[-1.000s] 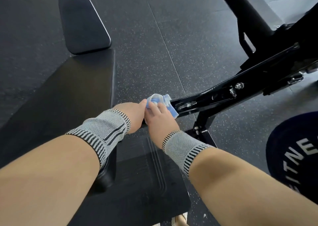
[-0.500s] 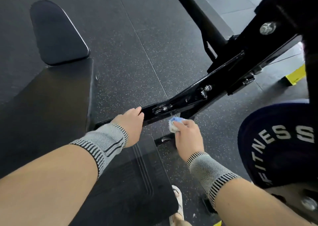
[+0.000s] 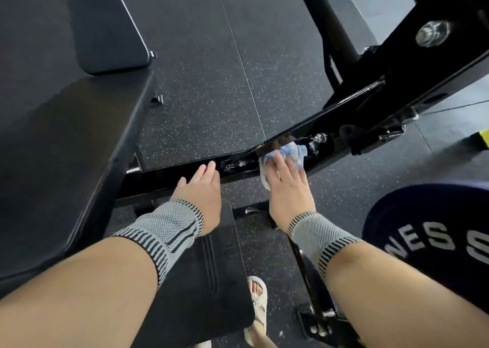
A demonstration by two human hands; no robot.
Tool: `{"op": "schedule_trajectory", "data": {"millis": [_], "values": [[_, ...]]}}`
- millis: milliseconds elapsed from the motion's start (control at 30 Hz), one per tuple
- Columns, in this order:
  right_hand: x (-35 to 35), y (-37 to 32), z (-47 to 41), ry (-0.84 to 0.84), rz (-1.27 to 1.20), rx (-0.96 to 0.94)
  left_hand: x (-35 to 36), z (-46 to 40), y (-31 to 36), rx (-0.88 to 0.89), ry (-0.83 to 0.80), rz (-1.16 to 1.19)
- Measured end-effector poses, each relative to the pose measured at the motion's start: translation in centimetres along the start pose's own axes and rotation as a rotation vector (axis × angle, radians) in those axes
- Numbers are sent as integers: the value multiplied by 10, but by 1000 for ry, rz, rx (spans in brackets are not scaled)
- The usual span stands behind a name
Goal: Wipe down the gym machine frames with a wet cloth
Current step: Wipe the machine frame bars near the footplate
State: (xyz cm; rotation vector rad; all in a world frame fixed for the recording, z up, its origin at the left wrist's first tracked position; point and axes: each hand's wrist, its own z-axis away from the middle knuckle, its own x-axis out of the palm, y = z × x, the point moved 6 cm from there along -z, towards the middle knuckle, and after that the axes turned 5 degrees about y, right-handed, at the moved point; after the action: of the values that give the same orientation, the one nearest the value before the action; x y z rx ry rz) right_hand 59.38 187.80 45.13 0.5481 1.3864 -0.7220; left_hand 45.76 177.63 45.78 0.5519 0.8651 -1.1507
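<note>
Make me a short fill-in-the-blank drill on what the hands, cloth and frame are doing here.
1. The right hand presses a blue and white ____ onto the frame.
2. The left hand rests on the frame and holds ____.
3. Both wrists wear grey knitted ____.
4. The weight plate lies to the ____ of the right arm.

Missing words: cloth; nothing; bands; right

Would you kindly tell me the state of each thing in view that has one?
cloth: bunched, pressed on the frame under the right hand
right hand: fingers laid flat over the cloth
left hand: open, fingertips resting on the frame
frame: glossy black, slanting up to the right
weight plate: dark, white lettering, lower right
</note>
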Motion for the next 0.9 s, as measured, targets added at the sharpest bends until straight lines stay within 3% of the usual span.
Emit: {"op": "schedule_trajectory", "data": {"millis": [133,300,467,600,733,833,900], "values": [[-4,9,-25,-19,111,-48,-1,-2,-1,0,3,6],[2,3,-16,-18,81,18,-3,-1,2,-14,-14,37],[-1,8,-37,26,123,-61,-4,0,1,-4,-14,55],[-8,17,-44,29,4,15,-2,-2,1,-5,-24,54],[0,26,13,-5,-344,221,1,-4,-1,-4,-55,55],[-9,30,27,153,-569,379,3,-5,-2,-6,-53,47],[-17,27,2,189,-566,354,4,-3,-2,-4,-45,47]]}}
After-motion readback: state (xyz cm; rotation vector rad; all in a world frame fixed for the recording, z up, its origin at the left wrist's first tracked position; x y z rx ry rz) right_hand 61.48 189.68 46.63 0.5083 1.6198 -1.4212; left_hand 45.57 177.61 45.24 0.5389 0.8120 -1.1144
